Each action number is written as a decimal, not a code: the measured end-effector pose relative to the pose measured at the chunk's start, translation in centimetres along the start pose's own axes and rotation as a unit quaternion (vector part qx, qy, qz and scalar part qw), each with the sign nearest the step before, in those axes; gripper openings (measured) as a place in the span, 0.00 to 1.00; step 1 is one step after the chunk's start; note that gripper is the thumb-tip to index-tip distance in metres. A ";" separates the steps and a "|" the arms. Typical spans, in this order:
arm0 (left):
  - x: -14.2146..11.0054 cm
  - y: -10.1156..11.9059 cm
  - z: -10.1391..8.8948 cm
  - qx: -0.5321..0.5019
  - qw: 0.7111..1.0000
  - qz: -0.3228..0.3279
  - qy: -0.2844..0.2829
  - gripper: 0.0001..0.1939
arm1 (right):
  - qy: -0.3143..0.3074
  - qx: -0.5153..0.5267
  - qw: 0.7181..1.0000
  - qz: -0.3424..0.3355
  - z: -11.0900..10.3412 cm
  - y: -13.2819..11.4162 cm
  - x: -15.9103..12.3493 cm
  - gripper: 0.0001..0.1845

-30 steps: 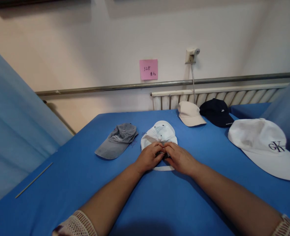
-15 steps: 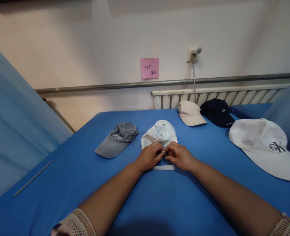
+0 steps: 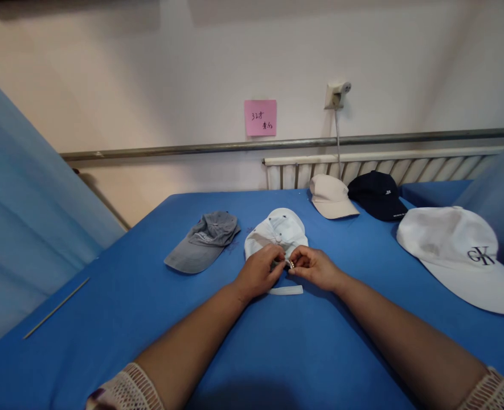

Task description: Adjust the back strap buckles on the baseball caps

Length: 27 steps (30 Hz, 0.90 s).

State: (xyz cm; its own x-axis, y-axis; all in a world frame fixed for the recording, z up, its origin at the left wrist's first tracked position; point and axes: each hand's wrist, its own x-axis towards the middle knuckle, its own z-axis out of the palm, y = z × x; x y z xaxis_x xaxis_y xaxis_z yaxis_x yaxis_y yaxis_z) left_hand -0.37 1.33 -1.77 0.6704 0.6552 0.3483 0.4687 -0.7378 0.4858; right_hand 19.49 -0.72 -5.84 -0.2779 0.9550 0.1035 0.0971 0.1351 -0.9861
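Note:
A white cap (image 3: 277, 228) lies in the middle of the blue-covered surface, its brim away from me and its back edge towards me. At that back edge my left hand (image 3: 262, 270) is closed in a pinch on the cap; the exact part is hidden by the fingers. Beside it, my right hand (image 3: 318, 269) pinches a small metal buckle (image 3: 291, 264) between thumb and forefinger. The loose end of the white strap (image 3: 288, 290) lies on the cover just below the hands.
A grey cap (image 3: 204, 242) sits to the left, with a thin stick (image 3: 56, 308) nearer the left edge. Towards the back right are a beige cap (image 3: 331, 196) and a navy cap (image 3: 377, 193). A large white cap (image 3: 452, 239) lies at right. Behind run a radiator (image 3: 439, 165) and a metal rail (image 3: 200, 149).
My right hand has shifted slightly right, and the buckle between its fingertips shows more clearly. The left hand stays at the back of the white cap. The other caps have not moved.

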 end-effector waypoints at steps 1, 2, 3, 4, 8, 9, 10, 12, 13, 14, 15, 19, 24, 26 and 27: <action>0.0 0.2 0.0 -0.003 1.000 0.006 0.004 0.04 | 0.007 -0.002 1.000 0.000 0.0 0.0 0.0 0.12; -0.1 0.4 -0.1 -0.007 1.000 0.013 0.002 0.03 | 0.014 -0.007 1.000 -0.001 0.0 0.1 0.0 0.13; -0.1 0.5 -0.1 -0.009 1.000 0.021 -0.003 0.03 | 0.019 -0.014 1.000 -0.003 -0.1 0.1 0.1 0.13; -0.1 0.5 -0.1 -0.011 1.000 0.027 -0.009 0.03 | 0.021 -0.024 0.999 -0.005 -0.1 0.1 0.0 0.13; 0.0 0.3 0.0 -0.008 0.999 0.028 -0.028 0.05 | 0.015 -0.075 0.997 -0.020 -0.1 -0.1 -0.2 0.13; 0.0 0.2 0.1 -0.008 0.999 0.026 -0.031 0.05 | 0.012 -0.091 0.995 -0.028 -0.1 -0.2 -0.3 0.13; 0.0 0.1 0.1 -0.007 0.999 0.025 -0.033 0.05 | 0.010 -0.108 0.993 -0.036 -0.1 -0.3 -0.4 0.13; 0.0 -0.1 0.2 -0.005 0.999 0.022 -0.033 0.04 | 0.010 -0.145 0.988 -0.053 -0.1 -0.6 -0.6 0.11; -0.1 -0.2 0.3 -0.005 0.999 0.021 -0.030 0.04 | 0.012 -0.163 0.985 -0.061 -0.1 -0.7 -0.6 0.11; -0.1 -0.3 0.3 -0.005 0.999 0.021 -0.028 0.04 | 0.013 -0.181 0.981 -0.070 -0.2 -0.9 -0.7 0.10; -0.1 -0.3 0.3 -0.006 0.999 0.021 -0.027 0.05 | 0.015 -0.198 0.977 -0.079 -0.2 -1.1 -0.8 0.09; -0.2 -0.5 0.4 -0.018 0.999 0.020 -0.027 0.05 | 0.019 -0.261 0.958 -0.116 -0.2 -1.8 -1.2 0.09; -0.1 -0.6 0.5 -0.019 0.999 0.007 -0.031 0.05 | -0.001 -0.277 0.952 -0.134 0.0 -2.2 -1.3 0.10; -0.1 -0.6 0.4 -0.021 0.999 0.000 -0.029 0.05 | -0.006 -0.266 0.954 -0.138 0.1 -2.2 -1.3 0.10; 0.0 -0.6 0.4 -0.025 0.999 -0.004 -0.026 0.05 | -0.005 -0.255 0.957 -0.138 0.1 -2.2 -1.3 0.10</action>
State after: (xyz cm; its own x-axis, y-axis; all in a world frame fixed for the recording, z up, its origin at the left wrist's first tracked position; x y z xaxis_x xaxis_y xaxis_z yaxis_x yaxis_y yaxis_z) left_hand -0.44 1.72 -2.40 0.6959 0.6512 0.3029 0.4465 -0.7226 0.5278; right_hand 19.53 -2.26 -3.87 -0.3694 0.8624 0.3460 0.4720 0.4949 -0.7296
